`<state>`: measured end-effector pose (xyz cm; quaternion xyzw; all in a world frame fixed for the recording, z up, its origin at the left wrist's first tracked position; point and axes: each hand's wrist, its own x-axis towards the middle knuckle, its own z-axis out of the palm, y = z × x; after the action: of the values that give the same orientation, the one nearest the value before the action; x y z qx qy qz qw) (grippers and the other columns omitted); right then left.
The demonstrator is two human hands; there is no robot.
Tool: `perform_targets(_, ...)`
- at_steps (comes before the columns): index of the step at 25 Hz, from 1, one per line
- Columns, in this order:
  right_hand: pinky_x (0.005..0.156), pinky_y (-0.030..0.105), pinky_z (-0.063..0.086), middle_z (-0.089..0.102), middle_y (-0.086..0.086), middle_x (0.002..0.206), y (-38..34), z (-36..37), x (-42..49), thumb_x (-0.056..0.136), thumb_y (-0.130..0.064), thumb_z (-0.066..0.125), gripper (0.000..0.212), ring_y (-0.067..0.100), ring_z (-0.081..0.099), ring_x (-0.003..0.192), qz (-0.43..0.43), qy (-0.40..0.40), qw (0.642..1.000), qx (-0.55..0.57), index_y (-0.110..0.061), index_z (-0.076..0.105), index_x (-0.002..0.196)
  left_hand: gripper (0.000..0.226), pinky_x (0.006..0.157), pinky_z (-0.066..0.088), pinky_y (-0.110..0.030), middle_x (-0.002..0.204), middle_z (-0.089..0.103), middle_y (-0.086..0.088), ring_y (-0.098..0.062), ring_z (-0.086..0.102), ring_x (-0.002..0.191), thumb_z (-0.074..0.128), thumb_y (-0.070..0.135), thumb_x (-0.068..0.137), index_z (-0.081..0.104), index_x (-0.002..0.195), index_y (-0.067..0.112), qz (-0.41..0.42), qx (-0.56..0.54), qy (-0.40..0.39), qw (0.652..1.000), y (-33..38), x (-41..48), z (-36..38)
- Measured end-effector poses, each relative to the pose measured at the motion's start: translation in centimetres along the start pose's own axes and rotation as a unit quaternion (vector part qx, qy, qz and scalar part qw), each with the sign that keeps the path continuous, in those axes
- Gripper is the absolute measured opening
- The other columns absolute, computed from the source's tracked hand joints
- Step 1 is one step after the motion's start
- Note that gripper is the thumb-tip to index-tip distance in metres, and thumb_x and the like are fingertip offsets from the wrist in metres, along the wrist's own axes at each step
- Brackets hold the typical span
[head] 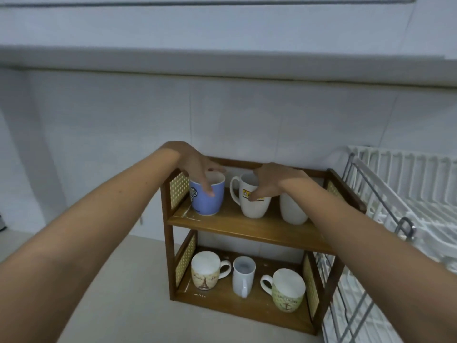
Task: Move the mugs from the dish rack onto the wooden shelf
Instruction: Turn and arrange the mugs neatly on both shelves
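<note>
A two-tier wooden shelf (247, 227) stands on the counter against the tiled wall. On its top tier my left hand (195, 167) grips the rim of a blue mug (206, 201) at the left. My right hand (269, 181) holds a white mug with a yellow logo (254, 206) in the middle. A plain white mug (293, 210) stands to its right, partly hidden by my right forearm. The bottom tier holds three mugs: a cream Eiffel-tower mug (205, 271), a small white mug (243, 274) and a green-patterned mug (288, 289).
A white dish rack (405, 194) with grey metal rails stands right beside the shelf on the right; no mugs show in its visible part. Pale countertop (128, 280) spreads to the left and front of the shelf. An overhead cabinet edge runs above.
</note>
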<state>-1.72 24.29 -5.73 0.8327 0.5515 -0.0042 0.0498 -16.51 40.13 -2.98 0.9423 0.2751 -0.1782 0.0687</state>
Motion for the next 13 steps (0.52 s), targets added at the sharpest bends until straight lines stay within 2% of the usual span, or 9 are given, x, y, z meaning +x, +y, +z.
perform_targets(2,0.077,0.035,0.051,0.063,0.009,0.112,-0.3,-0.1,0.3,0.078,-0.062,0.060,0.065,0.026,0.061,0.097,0.006,0.018,1.000,0.014,-0.010,0.056,0.118,0.100,0.114,0.030,-0.046,0.159,0.020,0.004,-0.025,0.024,0.144,0.076,0.056,0.069,0.019,0.149,0.036,0.028,0.035,0.019,0.999,-0.5,0.2,0.7)
perform_targets(5,0.080,0.037,0.053,0.066,0.009,0.107,-0.1,-0.3,0.9,0.077,-0.062,0.061,0.059,0.024,0.062,0.092,0.003,0.015,1.000,0.024,-0.010,0.059,0.106,0.094,0.106,0.039,-0.043,0.151,0.038,0.001,-0.025,0.039,0.135,0.067,0.072,0.064,0.032,0.144,0.035,-0.006,0.011,0.140,0.990,-0.5,1.3,2.2)
perform_targets(8,0.088,0.038,0.054,0.065,0.010,0.115,0.3,-0.1,1.0,0.075,-0.060,0.065,0.070,0.025,0.062,0.100,-0.001,0.012,0.999,0.044,-0.008,0.058,0.122,0.098,0.083,0.041,-0.037,0.135,0.052,-0.007,-0.029,0.048,0.122,0.049,0.087,0.061,0.042,0.136,0.025,-0.099,0.057,0.218,0.969,1.3,2.2,3.7)
perform_targets(10,0.092,0.040,0.053,0.062,0.011,0.124,0.4,0.0,1.1,0.074,-0.058,0.066,0.076,0.027,0.060,0.107,-0.002,0.010,0.999,0.051,-0.008,0.054,0.130,0.102,0.078,0.039,-0.035,0.129,0.056,-0.008,-0.029,0.052,0.118,0.043,0.091,0.059,0.047,0.132,0.020,-0.124,0.052,0.224,0.965,2.1,2.6,3.5)
perform_targets(13,0.097,0.040,0.051,0.060,0.011,0.130,0.5,-0.3,1.1,0.074,-0.053,0.070,0.075,0.027,0.059,0.113,-0.004,0.001,0.998,0.068,-0.008,0.052,0.132,0.092,0.088,0.049,-0.035,0.130,0.059,-0.009,-0.028,0.056,0.113,0.053,0.080,0.068,0.049,0.130,0.013,-0.090,0.012,0.170,0.981,1.5,2.3,2.2)
